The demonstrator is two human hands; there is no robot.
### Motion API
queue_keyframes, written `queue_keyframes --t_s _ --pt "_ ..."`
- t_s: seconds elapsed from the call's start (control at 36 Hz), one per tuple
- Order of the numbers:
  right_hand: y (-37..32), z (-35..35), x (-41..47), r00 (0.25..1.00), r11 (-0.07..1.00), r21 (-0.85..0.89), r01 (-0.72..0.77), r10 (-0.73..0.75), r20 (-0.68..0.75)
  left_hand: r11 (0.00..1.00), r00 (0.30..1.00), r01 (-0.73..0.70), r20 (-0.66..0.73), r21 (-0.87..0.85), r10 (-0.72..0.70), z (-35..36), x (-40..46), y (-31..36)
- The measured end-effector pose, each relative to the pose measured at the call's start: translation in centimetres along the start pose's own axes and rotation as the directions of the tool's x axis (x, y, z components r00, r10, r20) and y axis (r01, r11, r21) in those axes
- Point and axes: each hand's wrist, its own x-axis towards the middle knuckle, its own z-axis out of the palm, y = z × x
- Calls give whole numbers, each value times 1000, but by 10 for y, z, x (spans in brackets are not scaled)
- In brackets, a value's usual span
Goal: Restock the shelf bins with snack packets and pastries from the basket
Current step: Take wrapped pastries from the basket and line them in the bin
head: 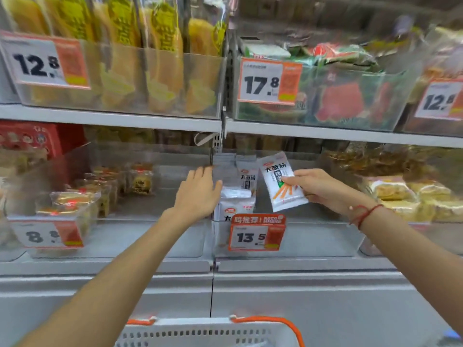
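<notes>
Right hand [316, 187] at three o'clock of centre, thumb and fingers pinching the lower right edge of a white plastic snack packet with black characters and orange sticks printed on it [281, 181]; packet tilted, held above the clear plastic bin with the orange 13.5 price tag [288, 236]. Red string bracelet [364, 212] round the right wrist. Left hand [199, 190] just at nine o'clock of that packet, fingers straight and spread, holding nothing, palm toward the matching white packets standing in the bin [236, 196]; contact with them impossible to tell. At nine o'clock, clear bin with an 8.8 tag [47, 235], holding wrapped golden pastries [72, 204]. At eleven o'clock on the upper shelf, tall yellow bags behind a 12.8 tag [47, 62]. At one o'clock, bin of green-and-red watermelon-print packets [343, 101] behind a 17.8 tag [269, 81]. At six o'clock, white perforated plastic basket with orange handles [208, 334], contents out of sight.
</notes>
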Motion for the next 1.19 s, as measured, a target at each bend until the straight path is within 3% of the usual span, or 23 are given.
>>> queue_keyframes --t_s 0.14,0.33,0.39,0.44,0.5,0.56,0.64,0.78,1.03,1.19 --pt "2 18 48 999 999 25 -26 27 -42 968 998 61 7 -244 -61 12 -2 -3" --pt "10 63 88 999 973 -229 19 -9 44 941 998 45 -24 -336 -56 18 -3 -5" --pt "15 72 96 996 898 -431 86 -76 40 938 998 52 -24 -343 -64 19 -3 -6" --pt "17 77 101 988 710 -692 127 -148 29 940 997 51 -32 -336 -66 19 -4 -6" --pt "17 79 104 985 597 -795 111 -171 8 946 997 50 -44 -320 -68 20 -4 -6" --pt "17 79 107 994 625 -777 76 -110 9 952 996 52 -55 -301 -71 20 -5 -5" --pt "15 82 109 992 809 -588 -9 80 95 957 996 49 -58 -286 -68 20 -6 -5" --pt "20 84 105 976 923 -381 -58 133 174 959 996 52 -54 -279 -70 20 -6 -4" --pt "19 74 106 962 892 -443 -83 188 199 962 996 52 -54 -269 -69 17 -8 -2" --pt "10 54 84 986 876 -481 -23 98 132 974 996 57 -60 -220 -72 14 -10 0"
